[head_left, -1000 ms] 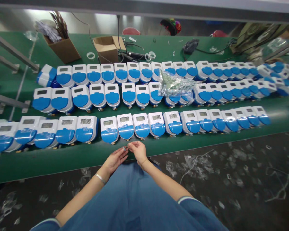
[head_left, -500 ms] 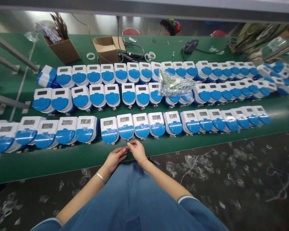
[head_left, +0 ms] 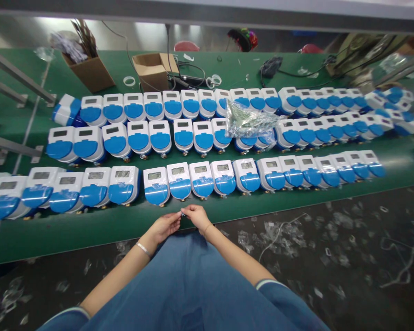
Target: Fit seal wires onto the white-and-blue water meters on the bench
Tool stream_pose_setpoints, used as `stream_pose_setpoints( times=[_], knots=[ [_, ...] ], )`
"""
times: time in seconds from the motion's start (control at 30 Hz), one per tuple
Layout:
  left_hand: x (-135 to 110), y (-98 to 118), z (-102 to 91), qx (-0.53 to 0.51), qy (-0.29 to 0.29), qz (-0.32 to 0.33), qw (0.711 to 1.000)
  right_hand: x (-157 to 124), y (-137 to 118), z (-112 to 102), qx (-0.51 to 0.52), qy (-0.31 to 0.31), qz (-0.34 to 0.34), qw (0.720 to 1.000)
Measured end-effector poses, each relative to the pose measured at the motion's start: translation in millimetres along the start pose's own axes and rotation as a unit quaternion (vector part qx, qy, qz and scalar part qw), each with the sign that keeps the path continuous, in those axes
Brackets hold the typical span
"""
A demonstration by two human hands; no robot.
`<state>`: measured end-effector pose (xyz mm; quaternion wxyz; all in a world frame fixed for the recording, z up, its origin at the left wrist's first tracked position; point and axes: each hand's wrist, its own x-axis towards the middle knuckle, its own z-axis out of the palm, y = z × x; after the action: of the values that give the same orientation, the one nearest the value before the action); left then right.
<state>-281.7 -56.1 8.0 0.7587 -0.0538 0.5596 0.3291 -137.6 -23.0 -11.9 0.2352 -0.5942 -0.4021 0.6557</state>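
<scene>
My left hand (head_left: 166, 226) and my right hand (head_left: 196, 217) meet fingertip to fingertip over the front edge of the green table (head_left: 117, 232). Both are closed in a pinch around a tiny dark item (head_left: 182, 214), too small to name. Just beyond my fingers stands the front row of white and blue meters with small display windows; the closest are one meter (head_left: 180, 181) and its right-hand neighbour (head_left: 201, 180). Neither hand touches a meter. Small brass-coloured fittings show under the front edges of several meters.
Two more rows of meters (head_left: 160, 137) stand behind. A clear plastic bag of green items (head_left: 250, 120) lies across some. Farther back are an open cardboard box (head_left: 151, 73), another box (head_left: 89, 73) and cables. Metal struts (head_left: 17, 69) rise at left; plastic scraps (head_left: 279, 236) litter the floor.
My fingertips have shifted slightly, and the right hand sits a little lower. Both hands stay together at the table's front edge. The meters have not moved.
</scene>
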Motion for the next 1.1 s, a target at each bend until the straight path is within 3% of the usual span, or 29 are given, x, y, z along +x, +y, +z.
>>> stream_pose_setpoints(
  times=[0.1,0.2,0.27,0.33,0.4,0.43,0.5,0.57,0.63,0.73,0.9,0.97,1.03,1.1],
  knots=[
    [4,-3,-0.4,-0.017,0.002,0.011,1.0,-13,-13,-9,-0.18,0.018,-0.089,0.979],
    [8,-6,0.6,-0.04,-0.001,0.022,0.999,-28,-26,-16,-0.408,0.026,-0.194,0.892],
    [10,-7,2.5,-0.048,-0.002,0.019,0.999,-34,-29,-17,-0.499,-0.005,-0.229,0.836],
    [10,-8,5.1,-0.046,0.005,0.013,0.999,-37,-28,-16,-0.526,-0.033,-0.244,0.814],
    [11,-8,8.1,-0.033,0.015,0.015,0.999,-34,-25,-13,-0.483,-0.039,-0.238,0.842],
    [11,-8,9.6,-0.024,0.018,0.019,0.999,-32,-23,-11,-0.429,-0.035,-0.209,0.878],
    [13,-8,12.1,-0.009,0.015,0.032,0.999,-24,-20,-8,-0.288,-0.035,-0.111,0.951],
    [14,-9,13.4,-0.004,0.006,0.052,0.999,-15,-19,-7,-0.176,-0.059,-0.021,0.982],
    [16,-9,13.1,-0.005,0.0,0.059,0.998,-10,-20,-7,-0.15,-0.101,0.019,0.983],
    [17,-9,11.0,-0.02,0.019,0.037,0.999,-14,-22,-9,-0.212,-0.099,0.022,0.972],
    [19,-10,10.9,-0.063,0.063,0.03,0.996,-26,-22,-8,-0.373,-0.007,-0.125,0.919],
    [19,-12,11.8,-0.062,0.052,0.044,0.996,-22,-21,-5,-0.338,-0.021,-0.071,0.938],
    [19,-13,12.2,-0.055,0.036,0.055,0.996,-14,-20,-3,-0.227,-0.046,0.023,0.972],
    [17,-14,12.0,-0.049,0.024,0.061,0.997,-6,-20,-2,-0.123,-0.081,0.087,0.985]
  ],
)
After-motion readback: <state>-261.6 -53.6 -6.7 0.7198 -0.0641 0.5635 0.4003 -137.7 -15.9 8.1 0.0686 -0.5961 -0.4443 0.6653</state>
